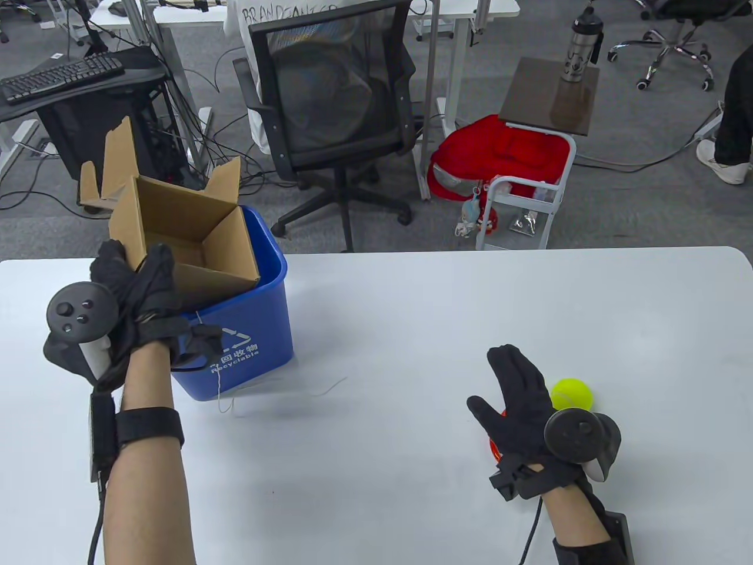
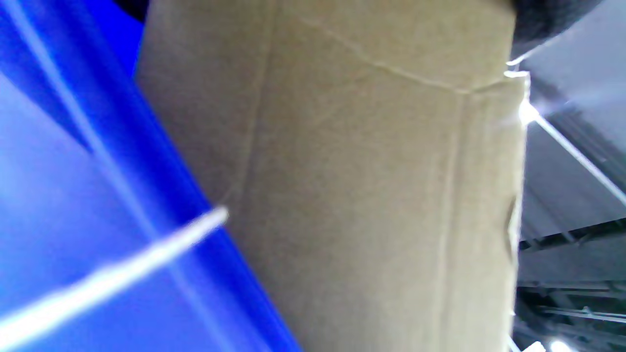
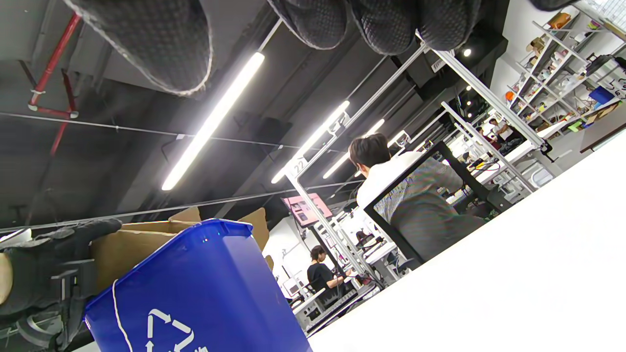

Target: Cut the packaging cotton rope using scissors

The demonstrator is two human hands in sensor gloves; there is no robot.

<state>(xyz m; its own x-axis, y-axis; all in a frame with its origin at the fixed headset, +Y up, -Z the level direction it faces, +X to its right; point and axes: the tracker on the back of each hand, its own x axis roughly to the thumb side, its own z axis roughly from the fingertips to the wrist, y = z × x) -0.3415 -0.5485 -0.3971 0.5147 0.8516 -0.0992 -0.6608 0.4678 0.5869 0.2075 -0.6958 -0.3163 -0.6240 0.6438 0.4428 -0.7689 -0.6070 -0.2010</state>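
So your left hand [image 1: 138,300] grips the cardboard box [image 1: 188,241] over the blue bin [image 1: 247,353], string [image 1: 219,376] dangling, while your right hand [image 1: 523,400] lies spread flat on the table [image 1: 412,329].

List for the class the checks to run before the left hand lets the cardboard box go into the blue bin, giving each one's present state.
1. Left hand grips the cardboard box at its near wall: ok.
2. Box sits over the blue bin opening: ok, tilted, partly inside.
3. Cotton rope free of the box: cannot tell; a thin white strand hangs down the bin's front.
4. Right hand clear of the bin: ok, flat on the white table, fingers spread.
5. Scissors located: cannot tell; only something orange shows under the right hand, beside a yellow ball.
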